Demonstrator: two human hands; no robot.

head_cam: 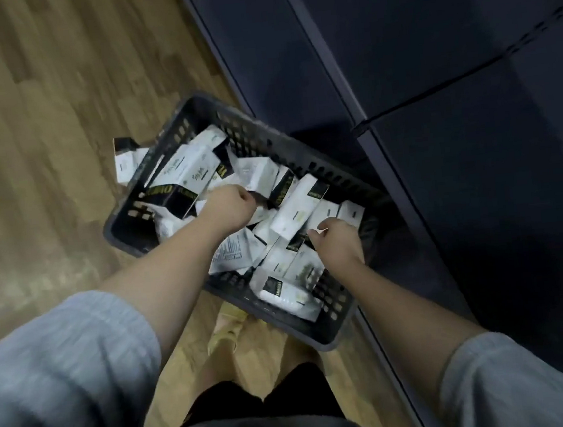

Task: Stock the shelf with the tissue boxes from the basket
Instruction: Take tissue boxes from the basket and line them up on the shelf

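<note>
- Left hand [234, 205], centre frame: fingers curled down among the tissue boxes [298, 208]; what they grip cannot be told.
- Right hand [336, 242]: fingers curled at a white box's edge.
- Boxes heaped in dark basket [301, 149]; one lies outside, upper left.
- Gold lettering blurred, unreadable.
- Dark shelf [433, 95], right.

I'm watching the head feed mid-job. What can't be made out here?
- Left hand fingers: curled under, behind its own back; any grip unclear.
- Right hand fingers: hidden among the tissue boxes.
- Basket bottom: covered by boxes.
- Box print: blurred.
- Shelf: dark, cut off at the frame edge.
</note>
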